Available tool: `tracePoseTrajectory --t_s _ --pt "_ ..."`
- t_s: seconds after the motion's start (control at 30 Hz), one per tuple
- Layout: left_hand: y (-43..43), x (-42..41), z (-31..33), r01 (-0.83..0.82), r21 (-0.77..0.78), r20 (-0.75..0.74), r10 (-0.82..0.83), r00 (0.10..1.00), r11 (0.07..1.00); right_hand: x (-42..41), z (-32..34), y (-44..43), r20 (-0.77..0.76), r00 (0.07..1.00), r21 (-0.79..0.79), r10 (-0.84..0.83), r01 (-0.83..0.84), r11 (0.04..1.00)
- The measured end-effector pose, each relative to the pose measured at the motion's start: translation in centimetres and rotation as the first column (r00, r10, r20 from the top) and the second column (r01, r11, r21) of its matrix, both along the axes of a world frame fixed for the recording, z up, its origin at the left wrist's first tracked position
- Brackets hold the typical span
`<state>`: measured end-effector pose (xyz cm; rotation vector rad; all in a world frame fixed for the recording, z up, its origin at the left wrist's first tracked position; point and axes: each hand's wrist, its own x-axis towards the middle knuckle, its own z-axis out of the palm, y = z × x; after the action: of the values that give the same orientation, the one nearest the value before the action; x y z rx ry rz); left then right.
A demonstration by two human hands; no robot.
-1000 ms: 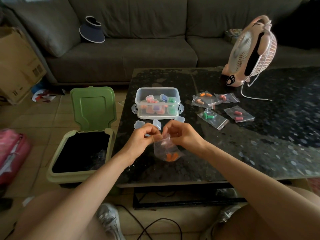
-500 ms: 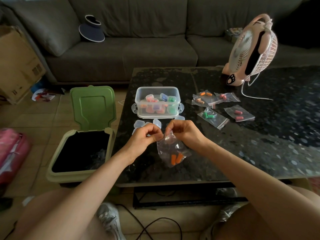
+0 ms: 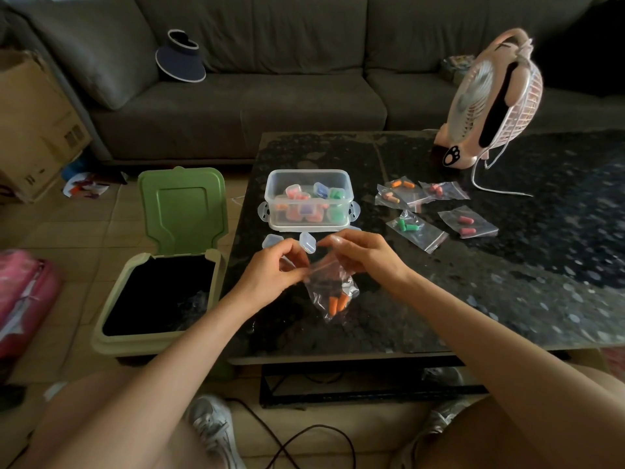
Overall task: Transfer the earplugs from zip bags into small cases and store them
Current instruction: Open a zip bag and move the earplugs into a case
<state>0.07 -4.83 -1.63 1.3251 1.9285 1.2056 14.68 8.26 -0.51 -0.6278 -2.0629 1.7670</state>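
1. Over the last second my left hand point(image 3: 270, 275) and right hand point(image 3: 365, 258) have drawn slightly apart. The fingers of each pinch one lip of the zip bag point(image 3: 333, 289), held just above the desk point(image 3: 473, 299).
2. The bag now hangs longer, its mouth stretched between them. I judge the seal is parting.
3. The orange earplugs point(image 3: 338, 303) sit in its bottom corner.
4. That should free them for an empty small case point(image 3: 307, 242) just beyond my hands, in front of the storage box point(image 3: 307, 201).
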Motion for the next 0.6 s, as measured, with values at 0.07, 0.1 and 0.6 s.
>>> tracePoseTrajectory --t_s 0.07,0.1,0.6 --pt "-0.02 0.12 -0.14 -0.019 0.015 -0.110 0.020 0.994 1.000 0.07 0.06 0.06 0.024 0.999 0.044 0.024 -0.025 0.999" --pt "0.00 0.17 -0.19 -0.017 0.028 -0.140 0.021 0.990 0.999 0.06 -0.02 0.07 0.042 0.998 0.107 0.041 -0.046 0.993" --pt "0.22 0.33 -0.31 0.035 0.094 -0.185 -0.017 0.983 0.995 -0.13 -0.06 0.26 0.101 0.995 0.270 -0.006 -0.022 0.963"
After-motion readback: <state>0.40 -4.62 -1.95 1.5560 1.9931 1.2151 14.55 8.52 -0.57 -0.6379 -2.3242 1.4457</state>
